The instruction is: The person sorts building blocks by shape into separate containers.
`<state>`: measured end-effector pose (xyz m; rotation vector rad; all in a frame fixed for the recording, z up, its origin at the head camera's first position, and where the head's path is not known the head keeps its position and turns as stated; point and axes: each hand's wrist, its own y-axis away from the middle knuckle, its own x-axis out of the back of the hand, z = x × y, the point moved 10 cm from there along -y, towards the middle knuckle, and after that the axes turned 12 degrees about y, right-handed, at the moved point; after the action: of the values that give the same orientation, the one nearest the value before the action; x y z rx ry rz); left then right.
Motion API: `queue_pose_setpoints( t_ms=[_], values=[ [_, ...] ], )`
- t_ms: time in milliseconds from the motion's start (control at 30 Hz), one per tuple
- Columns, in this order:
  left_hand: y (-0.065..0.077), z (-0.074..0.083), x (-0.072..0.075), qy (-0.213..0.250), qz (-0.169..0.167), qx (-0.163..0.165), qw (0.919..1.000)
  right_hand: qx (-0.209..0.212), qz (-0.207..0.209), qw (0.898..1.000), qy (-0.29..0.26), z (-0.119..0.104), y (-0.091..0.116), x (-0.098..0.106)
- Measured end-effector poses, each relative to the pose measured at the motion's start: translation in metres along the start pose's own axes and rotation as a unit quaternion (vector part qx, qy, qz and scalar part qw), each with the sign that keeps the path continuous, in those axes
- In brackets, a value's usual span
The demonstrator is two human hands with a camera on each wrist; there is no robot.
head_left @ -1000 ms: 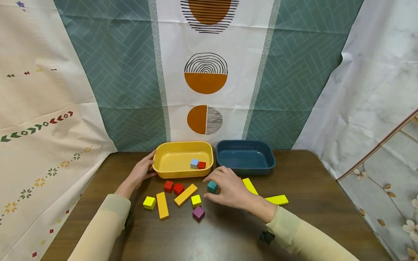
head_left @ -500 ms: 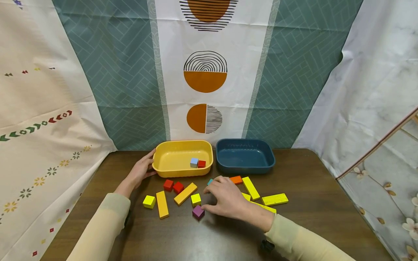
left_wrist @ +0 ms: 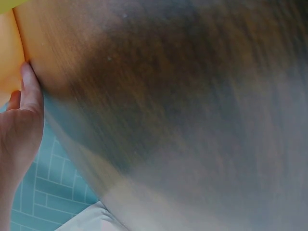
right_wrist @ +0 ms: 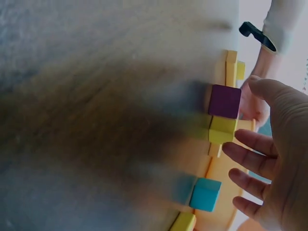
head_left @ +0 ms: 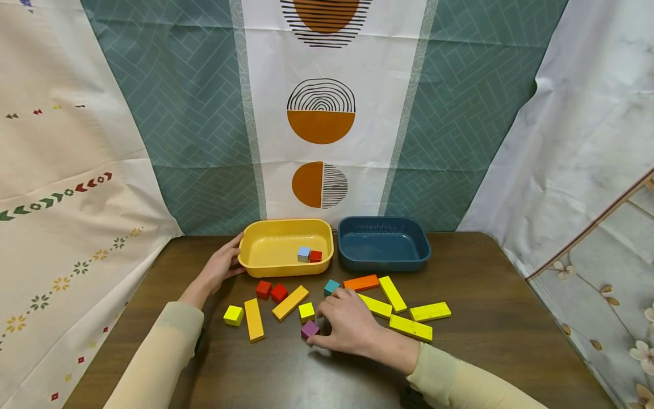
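My left hand (head_left: 218, 268) rests against the left end of the yellow bin (head_left: 286, 272), its extended fingers (left_wrist: 32, 86) along the outer wall. A small light blue cube (head_left: 304, 254) and a red cube (head_left: 315, 257) lie in that bin. My right hand (head_left: 347, 322) hovers low at the purple cube (head_left: 309, 329), thumb and fingers spread around its right side. In the right wrist view a gap shows between the fingers and the purple cube (right_wrist: 224, 101). A yellow cube (head_left: 306, 312) sits just behind it, and a teal cube (head_left: 331, 287) lies beyond the knuckles.
A dark blue bin (head_left: 384, 266) stands right of the yellow one. Two red cubes (head_left: 271, 291), two light orange blocks (head_left: 290, 304) and another yellow cube (head_left: 233, 316) lie to the left. An orange block (head_left: 361, 282) and several yellow blocks (head_left: 411, 328) are at right.
My right hand has moved from around the teal cube toward me to the purple cube, uncovering the orange and yellow blocks behind it. The left hand stays at the yellow bin.
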<state>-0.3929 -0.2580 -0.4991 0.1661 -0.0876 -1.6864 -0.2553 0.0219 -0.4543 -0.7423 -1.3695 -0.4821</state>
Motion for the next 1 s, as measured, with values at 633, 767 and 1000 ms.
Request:
queue_pose_setpoints(
  t_ms=[633,767,1000],
  values=[
    [-0.003,-0.004,0.004,-0.007,0.006,0.006,0.9999,-0.011,-0.011,1.000,0.020,-0.006,-0.002,-0.011],
    [-0.003,-0.004,0.003,-0.009,0.006,0.004,0.9999,-0.012,-0.014,1.000,0.021,-0.005,-0.001,-0.012],
    [-0.002,-0.004,0.003,-0.003,0.008,0.003,1.0000,-0.010,-0.011,1.000,0.015,-0.005,0.002,-0.013]
  ],
)
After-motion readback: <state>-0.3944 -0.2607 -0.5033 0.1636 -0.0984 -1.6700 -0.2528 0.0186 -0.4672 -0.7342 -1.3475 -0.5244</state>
